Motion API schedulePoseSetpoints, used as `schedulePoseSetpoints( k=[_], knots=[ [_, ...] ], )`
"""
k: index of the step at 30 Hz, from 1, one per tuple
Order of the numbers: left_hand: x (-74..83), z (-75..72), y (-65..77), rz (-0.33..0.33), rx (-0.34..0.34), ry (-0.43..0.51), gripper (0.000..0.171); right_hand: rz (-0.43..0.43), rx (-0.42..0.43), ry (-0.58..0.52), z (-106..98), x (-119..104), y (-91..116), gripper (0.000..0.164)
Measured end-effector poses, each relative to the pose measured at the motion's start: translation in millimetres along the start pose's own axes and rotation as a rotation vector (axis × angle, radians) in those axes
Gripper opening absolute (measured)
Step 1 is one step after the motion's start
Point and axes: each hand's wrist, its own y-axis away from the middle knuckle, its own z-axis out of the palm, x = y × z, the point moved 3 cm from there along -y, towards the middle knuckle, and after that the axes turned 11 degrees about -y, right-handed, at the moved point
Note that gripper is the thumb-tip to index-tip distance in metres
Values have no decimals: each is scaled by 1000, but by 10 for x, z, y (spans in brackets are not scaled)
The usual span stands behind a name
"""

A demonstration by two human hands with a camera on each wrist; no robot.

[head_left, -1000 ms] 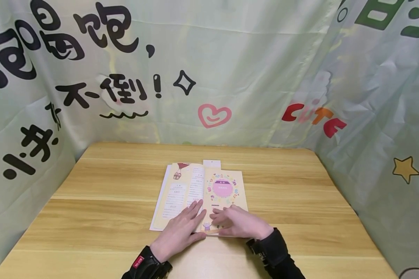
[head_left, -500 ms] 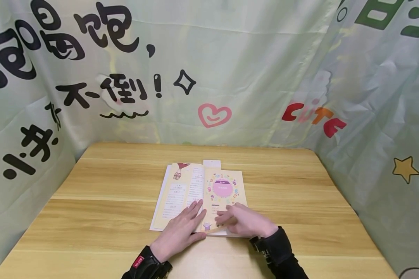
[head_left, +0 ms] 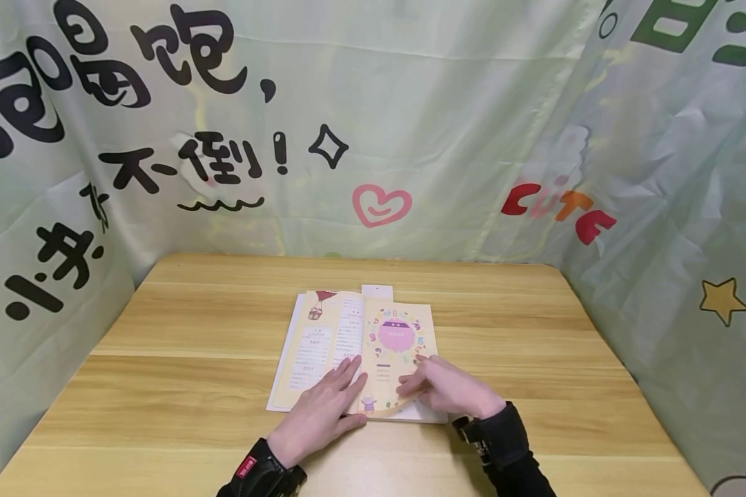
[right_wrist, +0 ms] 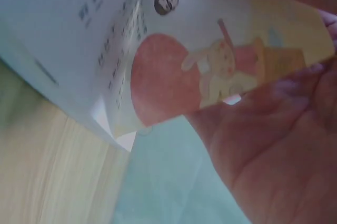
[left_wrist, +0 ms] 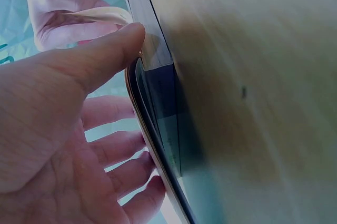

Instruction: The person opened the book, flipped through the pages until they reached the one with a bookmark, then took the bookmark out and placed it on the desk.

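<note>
An open book (head_left: 313,345) lies on the table, its cream pages printed with text and small pictures. My left hand (head_left: 323,411) rests on the left page near the spine, fingers extended. In the left wrist view its thumb (left_wrist: 113,52) touches the book's lower edge. My right hand (head_left: 456,388) pinches the right page (head_left: 388,386) by its lower outer side and holds that corner raised. From the right wrist, the lifted page's underside (right_wrist: 166,84) shows a red circle and a rabbit, with the thumb across it and fingers behind.
A pale card-like tab (head_left: 377,293) sticks out past the book's top edge. The wooden table (head_left: 211,310) extends around the book on all sides. Printed cloth (head_left: 453,124) hangs behind and beside the table.
My right hand has shifted to the right with the page corner, baring more of the white page beneath at the lower right. The left hand stays in place.
</note>
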Motion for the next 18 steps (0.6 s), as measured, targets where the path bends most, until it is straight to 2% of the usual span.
schedulePoseSetpoints(
  k=[10,18],
  knots=[
    [-2,5,-9,-10,-11,17,65,36,64,-4,-92,31,51,34],
    [11,-4,-9,-14,-3,3,66,-27,127,58,-135,21,50,34]
  ],
)
